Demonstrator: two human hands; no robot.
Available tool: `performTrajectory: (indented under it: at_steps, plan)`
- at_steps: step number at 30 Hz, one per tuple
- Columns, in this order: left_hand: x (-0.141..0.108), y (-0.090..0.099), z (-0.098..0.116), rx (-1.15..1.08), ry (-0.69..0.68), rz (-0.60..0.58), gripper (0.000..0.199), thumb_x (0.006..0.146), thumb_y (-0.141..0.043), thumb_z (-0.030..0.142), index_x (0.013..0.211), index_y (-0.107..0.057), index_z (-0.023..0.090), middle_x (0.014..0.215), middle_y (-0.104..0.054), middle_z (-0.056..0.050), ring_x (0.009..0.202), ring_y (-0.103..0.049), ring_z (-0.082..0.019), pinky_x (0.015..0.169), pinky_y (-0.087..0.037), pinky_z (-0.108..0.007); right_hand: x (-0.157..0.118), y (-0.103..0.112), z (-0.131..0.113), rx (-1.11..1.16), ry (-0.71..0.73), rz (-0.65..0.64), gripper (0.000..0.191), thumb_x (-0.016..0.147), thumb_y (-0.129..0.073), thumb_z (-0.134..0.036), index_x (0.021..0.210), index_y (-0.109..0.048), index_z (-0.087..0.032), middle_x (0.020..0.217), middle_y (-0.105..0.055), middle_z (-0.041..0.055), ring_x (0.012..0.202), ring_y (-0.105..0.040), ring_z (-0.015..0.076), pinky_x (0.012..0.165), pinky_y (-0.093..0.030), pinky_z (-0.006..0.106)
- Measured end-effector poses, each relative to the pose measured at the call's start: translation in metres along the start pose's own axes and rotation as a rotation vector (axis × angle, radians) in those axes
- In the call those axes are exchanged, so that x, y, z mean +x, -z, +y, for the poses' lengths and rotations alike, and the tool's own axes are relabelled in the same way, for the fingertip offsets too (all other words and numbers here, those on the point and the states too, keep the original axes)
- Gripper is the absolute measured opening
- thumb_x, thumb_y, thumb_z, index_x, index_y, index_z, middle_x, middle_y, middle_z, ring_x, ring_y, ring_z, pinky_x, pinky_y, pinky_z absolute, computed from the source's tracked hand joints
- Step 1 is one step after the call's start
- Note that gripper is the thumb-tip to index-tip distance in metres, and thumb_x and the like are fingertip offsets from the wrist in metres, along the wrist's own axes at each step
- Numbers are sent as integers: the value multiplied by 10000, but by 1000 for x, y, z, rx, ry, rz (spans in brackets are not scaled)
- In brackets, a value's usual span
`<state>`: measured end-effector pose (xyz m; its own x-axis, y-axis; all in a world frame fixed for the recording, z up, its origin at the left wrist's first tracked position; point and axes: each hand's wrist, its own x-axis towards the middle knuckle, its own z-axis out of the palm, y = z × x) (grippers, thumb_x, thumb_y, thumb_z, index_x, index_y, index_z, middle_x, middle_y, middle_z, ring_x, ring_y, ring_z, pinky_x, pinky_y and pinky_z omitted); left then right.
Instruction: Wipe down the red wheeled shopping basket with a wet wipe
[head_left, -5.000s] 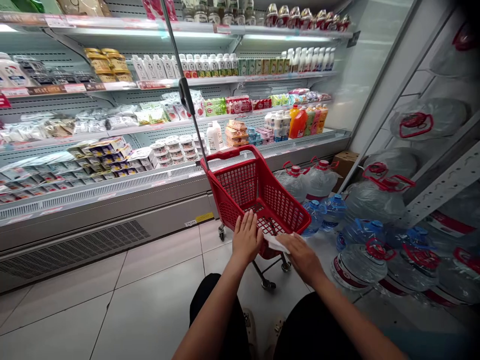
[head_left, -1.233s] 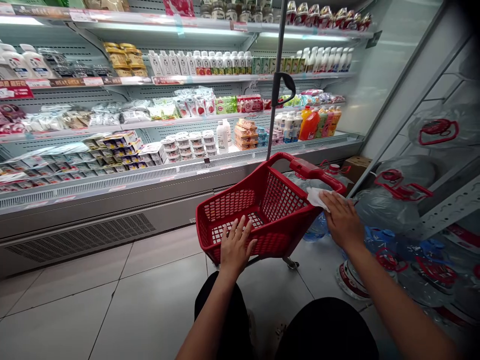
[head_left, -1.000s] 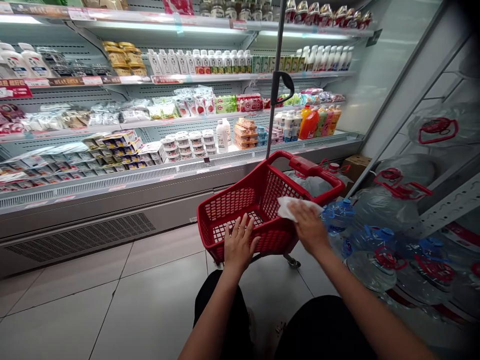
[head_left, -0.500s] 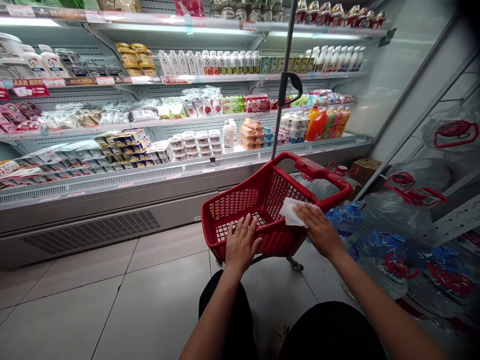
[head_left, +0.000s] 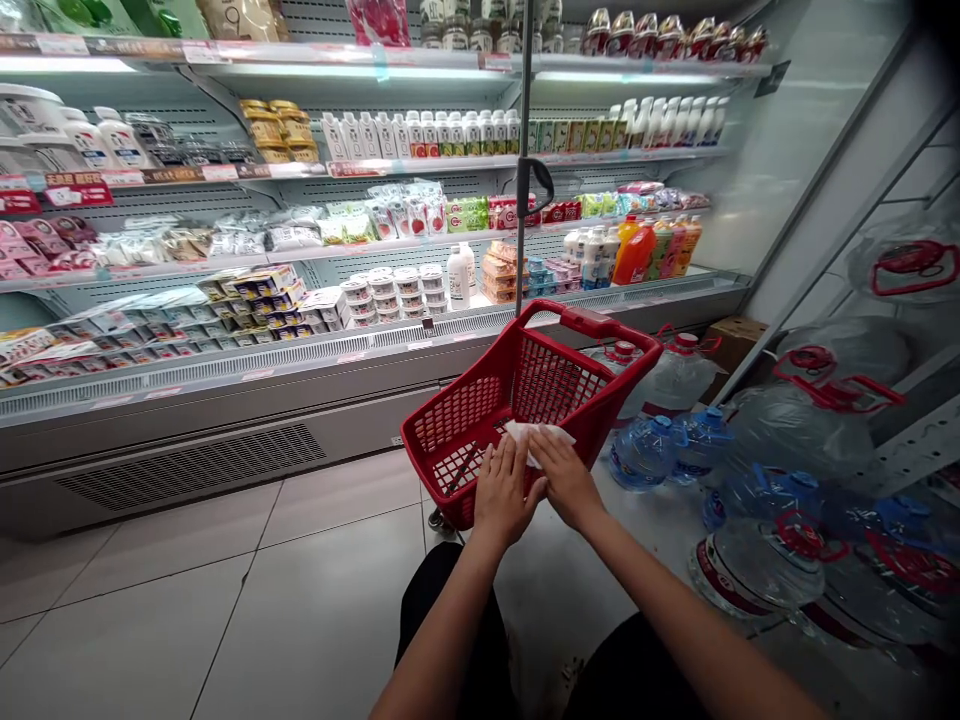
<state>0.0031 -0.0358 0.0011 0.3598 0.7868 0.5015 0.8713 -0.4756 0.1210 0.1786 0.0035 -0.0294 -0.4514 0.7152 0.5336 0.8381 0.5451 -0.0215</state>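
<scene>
A red plastic shopping basket cart (head_left: 455, 410) with a mesh wall stands in front of my knees. My left hand (head_left: 504, 493) rests on its near rim, fingers stretched out and holding nothing. Right beside it, my right hand (head_left: 566, 482) presses a white wipe (head_left: 559, 434) against the same near side, fingers laid over the wipe. The two hands are close together, with their thumb sides nearly touching. Part of the wipe sticks out past the fingertips over the basket's inside. A tall grey pole with a black grip (head_left: 534, 187) rises behind the cart.
An open refrigerated display (head_left: 360, 385) with bottles, cups and packs spans the back. Large water jugs with red handles (head_left: 757, 560) and smaller blue-capped bottles (head_left: 646, 452) crowd the floor at right. A cardboard box (head_left: 731, 340) stands behind them. Tiled floor (head_left: 322, 590) lies at left.
My right hand has slid the wipe leftward along the near rim, up to my left hand. The cart's handle end and pole have swung left.
</scene>
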Motion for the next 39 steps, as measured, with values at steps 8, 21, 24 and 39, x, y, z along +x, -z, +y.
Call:
performTrajectory:
  at_steps: [8, 21, 24, 39]
  plan:
    - [-30, 24, -41, 46, -63, -69, 709, 1089, -380, 441, 1675, -52, 213, 1710, -268, -75, 1571, -276, -217, 1285, -266, -447, 11, 22, 59, -38, -99, -49, 692, 987, -342, -136, 1653, -237, -291, 1655, -392, 6, 1542, -327, 190, 1276, -258, 484]
    - [-30, 24, -37, 40, -90, -83, 860, 1049, -409, 579, 1671, 31, 180, 1728, -186, -93, 1601, -166, -232, 1313, -147, -467, -10, 6, -44, 286, 58, -43, 734, 955, -392, -111, 1656, -225, -249, 1658, -381, 56, 1530, -356, 207, 1242, -373, 474]
    - [-30, 23, -32, -35, -142, -116, 890, 1047, -399, 596, 1665, 81, 172, 1733, -160, -100, 1606, -135, -228, 1310, -165, -448, -17, 14, -53, 335, 132, -77, 712, 964, -406, -128, 1651, -247, -234, 1644, -404, 79, 1519, -379, 211, 1238, -379, 481]
    - [-29, 20, -102, 198, -83, -143, 729, 1033, -508, 533, 1656, -188, 330, 1701, -292, -30, 1558, -310, -233, 1275, -276, -456, -24, 16, 13, 203, -153, -30, 616, 1047, -319, -208, 1654, -239, -275, 1646, -410, 30, 1524, -367, 201, 1230, -398, 473]
